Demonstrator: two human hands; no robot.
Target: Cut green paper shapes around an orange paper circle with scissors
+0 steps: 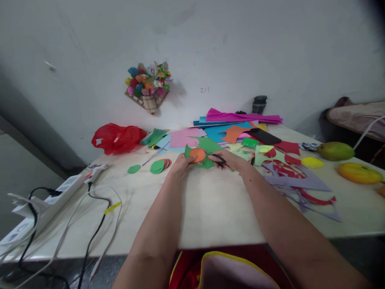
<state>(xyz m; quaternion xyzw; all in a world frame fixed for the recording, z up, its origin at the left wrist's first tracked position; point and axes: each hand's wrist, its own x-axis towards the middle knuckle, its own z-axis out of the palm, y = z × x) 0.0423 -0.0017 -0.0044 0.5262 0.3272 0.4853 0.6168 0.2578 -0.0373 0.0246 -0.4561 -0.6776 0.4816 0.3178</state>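
My left hand (pixel 183 162) pinches an orange paper circle (pixel 197 155) together with a green sheet (pixel 207 145) behind it. In my right hand (pixel 230 159) is a pair of scissors (pixel 219 159) with black handles, the blades pointing left over the green sheet beside the circle. How far the blades are apart is hard to make out. Left of my hands lies a small stack of cut circles (pixel 158 166), green on top with orange and other colours under it. A single green circle (pixel 134 169) lies farther left.
Coloured sheets (pixel 186 137) are piled behind my hands, with a black phone-like slab (pixel 264 136). Paper scraps (pixel 296 178) and mango-like fruits (pixel 359 173) lie right. A red plastic bag (pixel 118 137), a power strip (pixel 45 212), a glue gun (pixel 96 172) and cables occupy the left.
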